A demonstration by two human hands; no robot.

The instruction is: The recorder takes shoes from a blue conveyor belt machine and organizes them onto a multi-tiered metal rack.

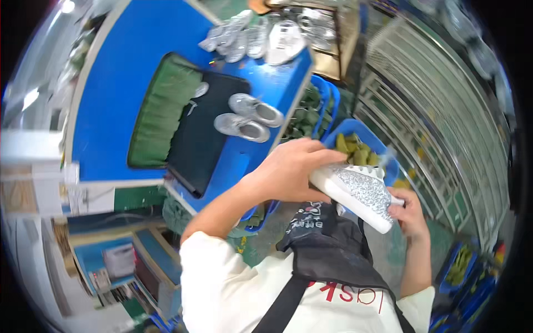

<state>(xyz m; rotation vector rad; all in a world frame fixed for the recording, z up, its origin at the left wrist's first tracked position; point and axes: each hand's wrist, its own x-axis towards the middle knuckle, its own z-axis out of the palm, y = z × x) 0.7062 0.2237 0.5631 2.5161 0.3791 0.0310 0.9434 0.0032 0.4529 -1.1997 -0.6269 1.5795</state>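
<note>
A silver glitter sneaker [363, 188] with a thick white sole is held in front of my body, tilted with its sole toward me. My left hand [291, 169] wraps round one end of it, thumb below and fingers above. At the other end, my right hand [410, 212] pinches the shoe's edge. To the left, a pair of silver shoes [247, 117] sits on the blue table, beside a black mat [208, 119] with a green cloth [166, 111] along it.
More silver and white shoes [261, 36] line the far end of the blue table [116, 94]. Blue bins [391, 166] with green and yellowish pieces stand beyond the sneaker. Metal racks [427, 111] run along the right. Another blue bin [458, 266] is at lower right.
</note>
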